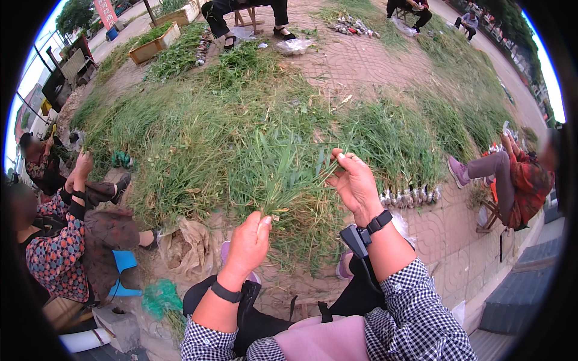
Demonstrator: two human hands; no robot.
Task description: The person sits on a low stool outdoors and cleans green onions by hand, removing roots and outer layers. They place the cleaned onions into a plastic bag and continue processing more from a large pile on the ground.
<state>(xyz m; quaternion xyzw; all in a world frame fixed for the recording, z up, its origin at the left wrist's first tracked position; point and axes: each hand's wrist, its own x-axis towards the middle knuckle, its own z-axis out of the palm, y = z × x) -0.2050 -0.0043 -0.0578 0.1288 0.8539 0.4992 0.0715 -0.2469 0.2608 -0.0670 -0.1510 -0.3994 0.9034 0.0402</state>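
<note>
My left hand (247,243) grips the gathered lower ends of a bunch of long green grass stems (281,192), with the thumb lying over them. The blades fan up and away from that fist. To the right and a little farther off, my right hand (356,182) has thumb and fingertips closed on a few thin stems (332,171) at the bunch's right side. Whether these stems belong to the same bunch is hard to tell. Beneath both hands spreads a loose heap of cut grass (180,149). My wrists carry dark bands, the right one with a small device.
Grass bundles with plastic-wrapped ends (411,197) line the paving at right. A crumpled plastic sack (187,246), a green bag (160,298) and a blue stool (124,273) lie left. Seated people surround the heap, including a person in red (533,189). A foam box (154,43) stands behind.
</note>
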